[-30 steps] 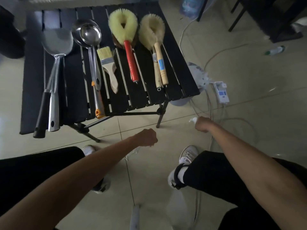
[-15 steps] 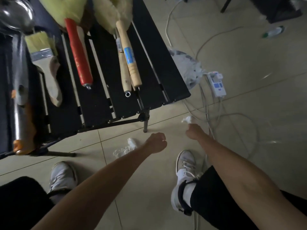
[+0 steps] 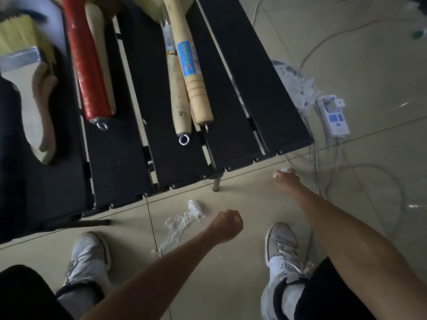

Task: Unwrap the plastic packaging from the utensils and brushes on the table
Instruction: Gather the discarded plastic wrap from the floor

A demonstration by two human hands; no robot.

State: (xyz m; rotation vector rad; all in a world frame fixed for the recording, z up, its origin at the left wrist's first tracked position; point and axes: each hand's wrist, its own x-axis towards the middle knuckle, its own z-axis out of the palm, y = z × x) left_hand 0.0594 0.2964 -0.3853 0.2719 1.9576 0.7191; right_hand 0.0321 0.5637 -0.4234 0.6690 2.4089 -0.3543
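Pinching a small wad of plastic [image 3: 283, 170], the right hand [image 3: 287, 182] is held low over the floor [image 3: 249, 199], just right of the table's [image 3: 265, 125] near corner. The left hand [image 3: 227, 225] is curled into a fist; nothing is seen in it. The brushes [image 3: 92, 65] are laid on the table, and film seems to be left on one wooden handle [image 3: 196, 88]. The wad is best released onto the plastic pile [image 3: 298, 88] at the far right.

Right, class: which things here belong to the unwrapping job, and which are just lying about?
Job: red-handled brush, blue-labelled brush, paintbrush, plastic wad pinched by right hand, crumpled wrap.
Lying about: power strip, cables, shoes.
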